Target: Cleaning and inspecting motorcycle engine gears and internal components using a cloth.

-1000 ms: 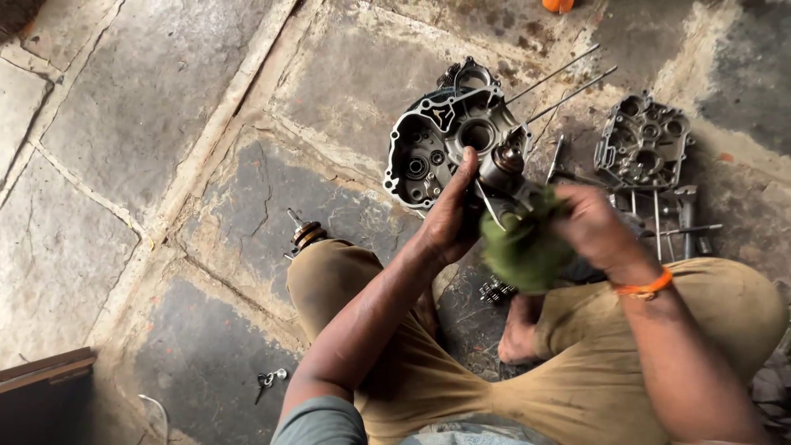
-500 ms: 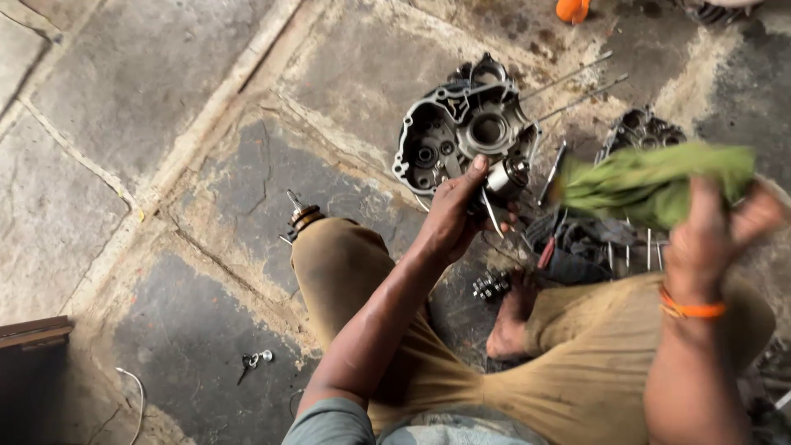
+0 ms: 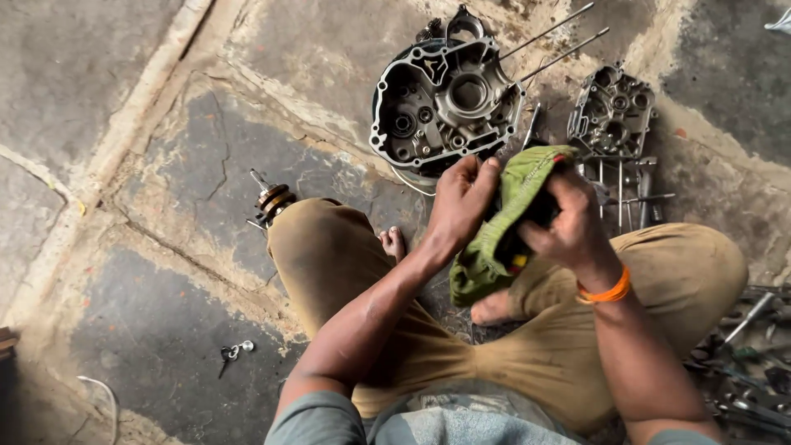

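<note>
Both hands were closed on the green rag (image 3: 503, 222): the right hand (image 3: 568, 227) gripped its upper part, fingers wrapped over the cloth and whatever dark piece was bundled inside it, while the left hand (image 3: 463, 202) pinched the rag's near edge with thumb and fingertips; whether the left fingers also held a small metal part could not be told. Half a second earlier the right hand had been flung out to the side with the rag shaken open above the smaller cover, and the left hand had been down at the engine alone; now the two had come back together in front of the person's knees, and the cloth was folded around something between them, which reads as wiping resumed after the rag was shaken out. The rag hung from the grip down toward the bare foot (image 3: 493, 306), its loose tail below the right hand's palm and its top just under the near rim of the crankcase half (image 3: 445, 103), without touching it. That casing lay open-side up on the stone floor (image 3: 165, 165), its long studs (image 3: 548, 37) pointing toward the far right corner of the slab. The smaller engine cover (image 3: 614, 111) lay just beside it, to the right, with loose bolts and tools (image 3: 634, 185) below it. A gear shaft (image 3: 272, 202) lay by the left knee, and a set of keys (image 3: 231, 353) lay well apart on the dark slab near the left edge.
</note>
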